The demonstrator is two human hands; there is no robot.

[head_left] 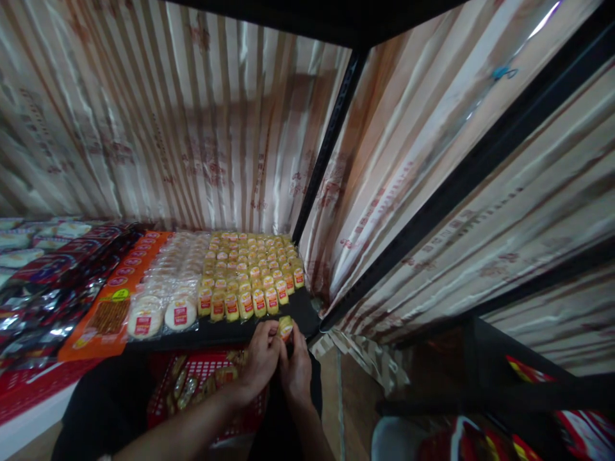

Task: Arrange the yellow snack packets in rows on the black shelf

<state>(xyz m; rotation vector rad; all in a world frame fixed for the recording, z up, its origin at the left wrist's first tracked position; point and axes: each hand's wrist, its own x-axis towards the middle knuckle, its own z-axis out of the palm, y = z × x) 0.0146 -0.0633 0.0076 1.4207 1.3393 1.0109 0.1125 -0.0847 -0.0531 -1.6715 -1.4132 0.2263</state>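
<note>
Both of my hands meet at the front edge of a black shelf [230,333], pinching one small yellow snack packet [285,327] with a red label. My left hand [261,358] grips its left side. My right hand [296,370] holds its right side. Just beyond them, several rows of the same yellow packets [250,262] stand on the shelf. Below my left forearm sits a red basket [202,384] with more packets in it.
Round white packets [166,301] fill the shelf left of the yellow ones. An orange packet [106,314] and dark foil packets [43,282] lie further left. Striped plastic sheeting [192,128] backs the shelf. A black upright post [327,147] stands at the right corner.
</note>
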